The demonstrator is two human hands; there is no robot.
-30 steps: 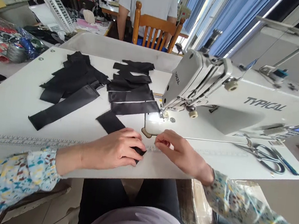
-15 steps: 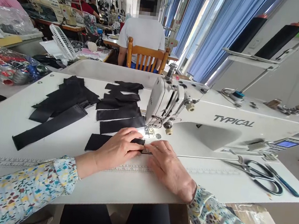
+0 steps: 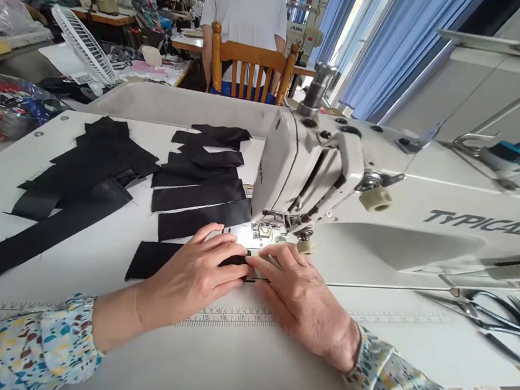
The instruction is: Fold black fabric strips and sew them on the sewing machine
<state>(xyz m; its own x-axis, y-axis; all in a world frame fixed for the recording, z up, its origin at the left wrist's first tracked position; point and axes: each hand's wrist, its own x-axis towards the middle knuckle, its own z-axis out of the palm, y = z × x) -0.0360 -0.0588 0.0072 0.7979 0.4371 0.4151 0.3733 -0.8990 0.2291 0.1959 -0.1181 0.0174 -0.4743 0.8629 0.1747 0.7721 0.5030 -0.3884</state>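
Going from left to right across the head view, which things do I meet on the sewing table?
long black strip → black piece → left hand → right hand → scissors

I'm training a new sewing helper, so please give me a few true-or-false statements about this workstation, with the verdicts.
1. The left hand rests on a black fabric strip in front of the sewing machine. True.
2. The right hand holds the scissors. False: it rests at the strip's end, and the scissors lie on the table at the right.
3. A printed ruler scale runs along the table near its front edge. True.
4. The sewing machine's arm reads JUKI. False: it reads TYPICAL.
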